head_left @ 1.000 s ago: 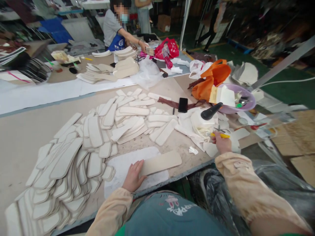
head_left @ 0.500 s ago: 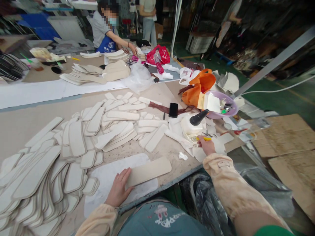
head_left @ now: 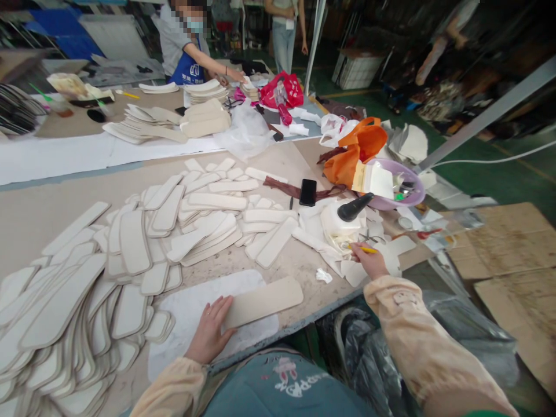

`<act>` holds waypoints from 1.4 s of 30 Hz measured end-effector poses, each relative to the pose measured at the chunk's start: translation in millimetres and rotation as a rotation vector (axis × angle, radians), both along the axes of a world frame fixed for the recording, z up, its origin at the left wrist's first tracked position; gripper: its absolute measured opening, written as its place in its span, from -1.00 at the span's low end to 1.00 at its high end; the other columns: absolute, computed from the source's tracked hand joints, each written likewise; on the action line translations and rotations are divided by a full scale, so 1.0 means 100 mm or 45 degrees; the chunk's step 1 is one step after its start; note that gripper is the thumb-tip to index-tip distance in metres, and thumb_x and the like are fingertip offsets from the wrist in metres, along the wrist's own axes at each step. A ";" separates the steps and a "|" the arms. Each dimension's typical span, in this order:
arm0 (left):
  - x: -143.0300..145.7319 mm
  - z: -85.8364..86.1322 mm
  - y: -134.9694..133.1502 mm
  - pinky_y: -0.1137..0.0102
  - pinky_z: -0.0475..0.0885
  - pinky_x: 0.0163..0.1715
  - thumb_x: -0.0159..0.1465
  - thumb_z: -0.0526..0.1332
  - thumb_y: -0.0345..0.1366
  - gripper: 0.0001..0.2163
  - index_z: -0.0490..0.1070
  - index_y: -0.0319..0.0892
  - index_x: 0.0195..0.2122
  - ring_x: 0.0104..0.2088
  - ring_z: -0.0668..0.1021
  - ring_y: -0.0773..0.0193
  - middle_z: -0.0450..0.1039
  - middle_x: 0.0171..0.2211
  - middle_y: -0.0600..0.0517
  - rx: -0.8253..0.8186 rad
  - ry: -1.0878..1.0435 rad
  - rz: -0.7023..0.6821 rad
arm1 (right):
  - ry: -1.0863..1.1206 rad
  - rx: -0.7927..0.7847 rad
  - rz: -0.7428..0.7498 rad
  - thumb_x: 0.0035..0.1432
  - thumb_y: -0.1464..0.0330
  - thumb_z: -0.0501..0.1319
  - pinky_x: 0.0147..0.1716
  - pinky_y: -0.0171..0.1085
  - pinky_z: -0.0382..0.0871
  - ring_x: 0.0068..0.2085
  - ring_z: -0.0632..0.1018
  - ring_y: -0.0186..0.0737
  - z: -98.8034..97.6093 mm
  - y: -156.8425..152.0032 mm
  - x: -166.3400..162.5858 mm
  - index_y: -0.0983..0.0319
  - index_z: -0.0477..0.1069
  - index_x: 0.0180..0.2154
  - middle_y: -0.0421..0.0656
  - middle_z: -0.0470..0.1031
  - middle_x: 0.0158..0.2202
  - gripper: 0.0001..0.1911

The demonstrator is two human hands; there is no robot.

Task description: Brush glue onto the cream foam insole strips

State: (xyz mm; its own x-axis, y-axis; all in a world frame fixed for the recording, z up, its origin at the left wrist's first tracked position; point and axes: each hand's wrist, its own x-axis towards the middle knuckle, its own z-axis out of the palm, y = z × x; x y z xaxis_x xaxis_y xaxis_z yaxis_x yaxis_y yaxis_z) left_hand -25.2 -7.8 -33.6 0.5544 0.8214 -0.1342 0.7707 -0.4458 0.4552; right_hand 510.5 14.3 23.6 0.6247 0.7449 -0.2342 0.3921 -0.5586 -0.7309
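My left hand (head_left: 209, 330) lies flat with fingers stretched on the near end of a long beige rounded strip (head_left: 264, 300), which rests on a white sheet (head_left: 191, 307) at the table's front edge. My right hand (head_left: 368, 259) is closed on a thin yellow-handled tool (head_left: 364, 249) over a heap of white scraps, beside a white pot with a black handle (head_left: 354, 207). A big spread of cream rounded strips (head_left: 143, 243) covers the table to the left.
A black phone (head_left: 308, 191) lies mid-table. An orange bag (head_left: 356, 149) and a purple basin (head_left: 402, 184) sit at the right end. A person in a blue apron (head_left: 185, 49) works at stacks across the far table. Cardboard (head_left: 516, 255) lies on the floor.
The view swung left and steadied. My right hand stayed by the white pot with the yellow tool. My left hand kept resting on the beige strip.
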 end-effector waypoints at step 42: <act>0.01 0.17 -0.03 -0.13 0.05 0.23 0.13 0.28 -0.22 -0.19 -0.13 -0.12 0.34 0.26 0.23 -0.05 0.16 0.25 -0.24 -0.227 -0.128 0.124 | -0.124 0.156 -0.125 0.04 -0.07 0.16 -0.24 0.09 0.42 -0.33 0.56 0.11 0.24 -0.54 -0.28 0.11 0.48 -0.17 0.10 0.53 -0.29 -0.53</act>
State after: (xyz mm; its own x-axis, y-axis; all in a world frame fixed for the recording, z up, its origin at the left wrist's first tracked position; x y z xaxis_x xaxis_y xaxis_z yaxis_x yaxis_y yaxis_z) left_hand -24.4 -10.7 -16.9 0.4915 0.8400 -0.2299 0.7529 -0.2771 0.5970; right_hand 482.8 -39.7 47.4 0.7111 0.6985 -0.0802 0.4122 -0.5066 -0.7572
